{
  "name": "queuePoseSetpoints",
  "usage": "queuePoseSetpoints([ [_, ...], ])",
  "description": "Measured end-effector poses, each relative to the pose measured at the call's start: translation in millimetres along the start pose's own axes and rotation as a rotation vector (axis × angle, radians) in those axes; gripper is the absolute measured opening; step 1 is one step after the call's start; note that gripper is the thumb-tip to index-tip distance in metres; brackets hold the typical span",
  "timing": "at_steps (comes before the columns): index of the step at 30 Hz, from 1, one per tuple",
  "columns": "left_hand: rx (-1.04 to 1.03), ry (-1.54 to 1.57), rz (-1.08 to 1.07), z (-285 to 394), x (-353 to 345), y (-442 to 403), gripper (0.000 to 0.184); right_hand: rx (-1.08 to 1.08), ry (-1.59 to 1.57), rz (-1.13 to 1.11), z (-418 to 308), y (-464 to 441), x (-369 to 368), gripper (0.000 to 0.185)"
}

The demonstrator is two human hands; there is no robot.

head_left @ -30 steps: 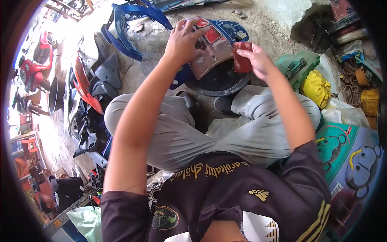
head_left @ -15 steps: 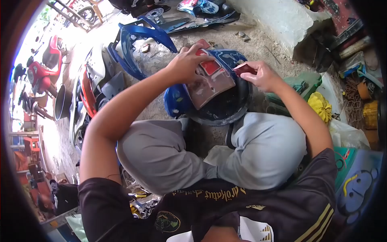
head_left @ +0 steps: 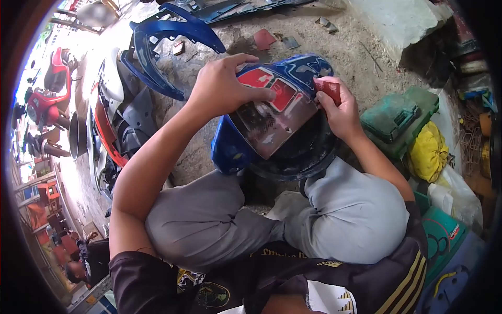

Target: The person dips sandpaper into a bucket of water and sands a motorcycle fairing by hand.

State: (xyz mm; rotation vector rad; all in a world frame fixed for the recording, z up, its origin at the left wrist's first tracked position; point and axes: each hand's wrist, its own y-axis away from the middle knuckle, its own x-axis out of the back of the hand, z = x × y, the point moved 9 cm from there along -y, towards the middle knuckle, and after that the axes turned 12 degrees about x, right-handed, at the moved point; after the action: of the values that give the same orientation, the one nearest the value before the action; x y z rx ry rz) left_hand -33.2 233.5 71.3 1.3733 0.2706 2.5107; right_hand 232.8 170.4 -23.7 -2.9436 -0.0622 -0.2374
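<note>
A blue motorcycle body panel [head_left: 293, 137], with red and worn brownish-grey patches, is tilted over a round black basin [head_left: 314, 166] between my knees. My left hand [head_left: 222, 86] grips its upper left side, thumb lying across the red patch and fingers over the far edge. Between the thumb and fingers of my right hand [head_left: 342, 110] is a folded piece of red sandpaper [head_left: 329, 91], pressed at the panel's right edge. The fingertips behind the panel are partly hidden.
Another blue fairing piece [head_left: 175, 26] lies on the concrete floor beyond my left hand. Scraps of red sandpaper [head_left: 264, 39] lie ahead. To the right are a green tool case [head_left: 395, 118] and a yellow cloth bundle [head_left: 428, 152]. A person [head_left: 91, 256] is at lower left.
The view has shifted, and the panel appears larger and turned. My left thumb now lies across the red patch. The right hand still holds the sandpaper at the panel's right edge.
</note>
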Motion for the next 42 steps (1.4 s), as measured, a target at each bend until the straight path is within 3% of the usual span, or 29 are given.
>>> queuePoseSetpoints([
  [2, 0.130, 0.032, -0.083, 5, -1, 4, 0.078, 0.203, 0.154, -0.015, -23, -3, 2, 0.028],
  [3, 0.088, -0.001, -0.053, 5, -2, 4, 0.072, 0.307, 0.229, -0.024, -33, -2, 2, 0.028],
  [6, 0.021, 0.078, 0.003, -11, -2, -2, 0.066, 0.357, 0.263, -0.063, -26, 1, 4, 0.028],
  [8, 0.099, 0.157, -0.070, -30, 1, -12, 0.057, 0.431, 0.370, -0.075, -29, 2, 3, 0.028],
  [11, 0.042, 0.280, -0.077, -54, 7, -23, 0.053, 0.525, 0.413, -0.114, -42, 5, -8, 0.028],
  [18, 0.002, 0.239, 0.133, -71, 10, -2, 0.049, 0.739, 0.613, -0.338, -94, -18, -42, 0.031],
  [19, 0.033, 0.218, 0.170, -64, 10, 5, 0.038, 0.742, 0.615, -0.360, -97, -17, -49, 0.035],
  [22, -0.412, -0.009, 0.543, -17, 20, 38, 0.033, 0.846, 0.678, -0.326, -104, -13, -62, 0.040],
  [23, -0.556, -0.110, 0.598, -1, 23, 46, 0.038, 0.856, 0.716, -0.330, -104, -11, -65, 0.045],
  [26, -0.616, -0.076, 0.326, -4, 5, 34, 0.036, 0.839, 0.695, -0.389, -105, -4, -72, 0.047],
  [30, -0.593, -0.165, 0.327, 5, -6, 54, 0.065, 0.874, 0.797, -0.374, -103, -21, -69, 0.045],
  [31, -0.586, -0.166, 0.302, 3, -9, 53, 0.085, 0.891, 0.803, -0.338, -102, -26, -68, 0.040],
  [34, -0.595, -0.240, 0.272, 4, -11, 50, 0.086, 0.895, 0.763, -0.472, -120, 3, -92, 0.037],
  [38, -0.656, -0.182, 0.263, 1, -7, 51, 0.079, 0.925, 0.861, -0.395, -110, -25, -76, 0.036],
  [42, -0.683, -0.099, 0.294, -1, -4, 51, 0.068, 0.942, 0.752, -0.511, -130, 2, -98, 0.029],
])
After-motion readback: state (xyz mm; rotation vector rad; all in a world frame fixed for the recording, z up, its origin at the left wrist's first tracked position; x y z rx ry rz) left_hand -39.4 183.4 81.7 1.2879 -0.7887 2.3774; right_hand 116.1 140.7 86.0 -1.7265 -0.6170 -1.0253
